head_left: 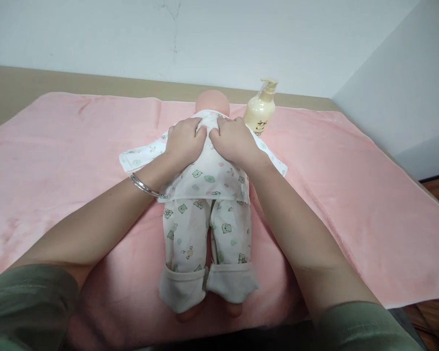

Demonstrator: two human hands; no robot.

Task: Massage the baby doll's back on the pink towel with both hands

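A doll (208,187) lies on a plush pink blanket (373,195), feet nearest, in soft printed trousers (188,234) with turned-up cuffs and a matching shirt (208,170). The left hand (186,140), silver bangles (144,186) at its wrist, and the right hand (237,140) rest palm-down on the shirt, loosely spread, gripping nothing visible. Beside the smooth, round head (212,101) stands a glossy cream pump bottle (260,111), contents indistinguishable. Behind, a wood-toned surface (22,80) meets a marked white wall (95,34).

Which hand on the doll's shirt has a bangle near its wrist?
Your left hand, with a silver bangle near its wrist; the right hand has none.
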